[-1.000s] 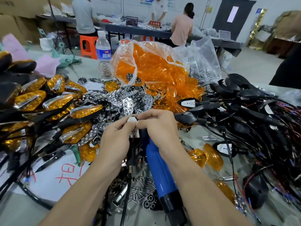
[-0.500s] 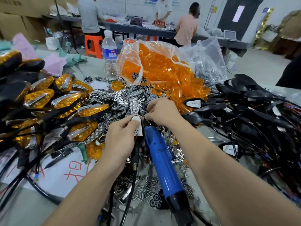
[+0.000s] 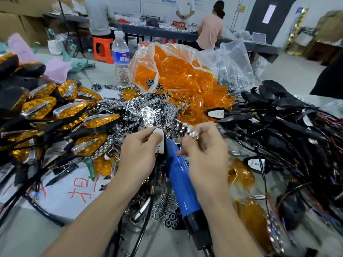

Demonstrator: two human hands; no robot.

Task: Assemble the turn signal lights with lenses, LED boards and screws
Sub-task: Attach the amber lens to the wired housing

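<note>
Water bottle, orange stool behind, pink paper left.

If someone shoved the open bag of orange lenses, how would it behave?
Probably floppy: the bag of orange lenses is thin, crumpled film. Likely to spill, since its mouth gapes and loose lenses lie heaped outside. Probably light; they look like thin plastic shells.

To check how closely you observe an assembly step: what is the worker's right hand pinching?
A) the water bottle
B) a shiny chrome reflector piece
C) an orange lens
B: the right hand pinches a chrome reflector piece at its fingertips, while the left hand holds the white LED board.
</note>
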